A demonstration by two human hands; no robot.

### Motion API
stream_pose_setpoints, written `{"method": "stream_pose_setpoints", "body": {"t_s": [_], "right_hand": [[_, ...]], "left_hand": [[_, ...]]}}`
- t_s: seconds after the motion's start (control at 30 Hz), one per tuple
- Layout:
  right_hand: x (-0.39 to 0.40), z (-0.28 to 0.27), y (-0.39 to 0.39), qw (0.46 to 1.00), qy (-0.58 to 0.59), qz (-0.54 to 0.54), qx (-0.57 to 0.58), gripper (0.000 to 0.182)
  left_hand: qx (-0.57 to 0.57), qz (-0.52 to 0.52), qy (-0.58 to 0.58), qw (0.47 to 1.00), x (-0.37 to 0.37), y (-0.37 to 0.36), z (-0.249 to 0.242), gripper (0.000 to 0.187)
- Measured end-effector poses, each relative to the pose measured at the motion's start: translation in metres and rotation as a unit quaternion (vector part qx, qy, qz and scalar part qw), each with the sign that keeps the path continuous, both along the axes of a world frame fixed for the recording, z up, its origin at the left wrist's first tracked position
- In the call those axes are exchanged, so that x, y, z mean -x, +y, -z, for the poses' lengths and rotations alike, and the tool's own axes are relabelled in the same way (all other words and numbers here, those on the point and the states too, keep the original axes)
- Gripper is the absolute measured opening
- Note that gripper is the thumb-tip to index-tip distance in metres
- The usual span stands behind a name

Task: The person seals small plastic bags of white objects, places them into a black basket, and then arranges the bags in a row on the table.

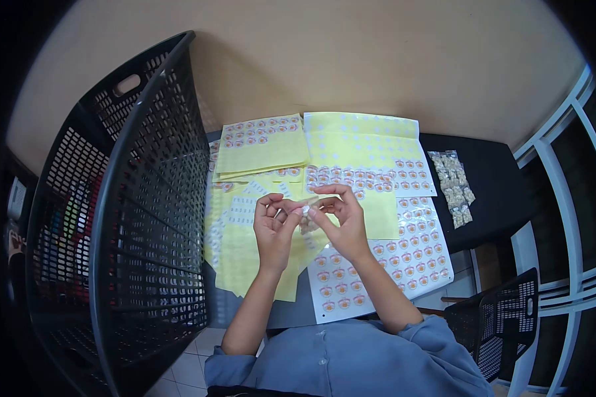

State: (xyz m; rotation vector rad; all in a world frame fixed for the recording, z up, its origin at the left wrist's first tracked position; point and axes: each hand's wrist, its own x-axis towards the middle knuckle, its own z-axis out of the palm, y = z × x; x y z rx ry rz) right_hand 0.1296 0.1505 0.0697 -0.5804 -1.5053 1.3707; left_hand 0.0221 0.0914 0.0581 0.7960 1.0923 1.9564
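Note:
Between my two hands, above the middle of the table, is a small clear packet [307,223] of pale pieces, like those in the packets at the right. My left hand [275,228] pinches it from the left with thumb and fingers. From the right, my right hand [343,223] grips it too, its thumb near a small white spot on the packet that could be a sticker. Beneath the hands lie yellow backing sheets [251,261] and sheets of round orange-and-pink stickers [404,251]. Small white label strips [243,209] lie beside my left hand.
A tall black plastic basket [146,198] stands close on the left. Several filled packets [451,185] lie on a black surface [493,178] at the right. Another black basket [506,317] is at lower right, near a white metal frame [566,192]. A beige wall [377,59] rises behind the table.

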Motion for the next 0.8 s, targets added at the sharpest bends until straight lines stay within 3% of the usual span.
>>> {"method": "stream_pose_setpoints", "body": {"t_s": [0.1,0.37,0.43,0.5,0.53,0.57,0.6,0.7,0.73,0.8], "right_hand": [[-0.019,-0.007,0.008,1.000,0.001,-0.012,0.029,0.040],[-0.085,-0.005,0.026,0.995,0.048,0.028,0.086,0.047],[-0.103,-0.002,0.028,0.992,0.059,0.050,0.099,0.040],[-0.120,0.005,0.032,0.997,-0.008,0.042,0.058,0.024],[-0.130,0.004,0.031,0.995,0.012,0.028,0.094,0.011],[-0.142,0.005,0.035,0.995,0.013,0.031,0.093,0.011],[-0.156,0.008,0.041,0.995,0.023,0.057,0.077,0.011],[-0.217,0.019,0.076,0.984,-0.018,0.173,0.030,0.010],[-0.241,0.021,0.089,0.975,0.002,0.212,0.067,0.009],[-0.303,0.041,0.127,0.944,-0.054,0.325,0.023,0.012]], "left_hand": [[-0.010,0.004,0.055,0.998,-0.021,0.007,-0.013,0.037],[-0.010,0.045,0.053,0.998,-0.082,0.034,-0.009,0.042],[-0.006,0.032,0.037,0.999,-0.100,0.040,-0.013,0.041],[0.012,0.057,0.039,0.998,-0.113,0.043,-0.012,0.044],[0.003,0.077,0.065,0.995,-0.121,0.045,-0.014,0.048],[-0.007,0.097,0.092,0.991,-0.129,0.048,-0.016,0.052],[-0.023,0.130,0.142,0.981,-0.135,0.050,-0.017,0.056],[-0.005,0.149,0.122,0.981,-0.145,0.048,-0.021,0.054],[-0.010,0.139,0.141,0.980,-0.141,0.047,-0.019,0.050],[0.007,0.089,0.155,0.984,-0.129,0.039,-0.015,0.044]]}}
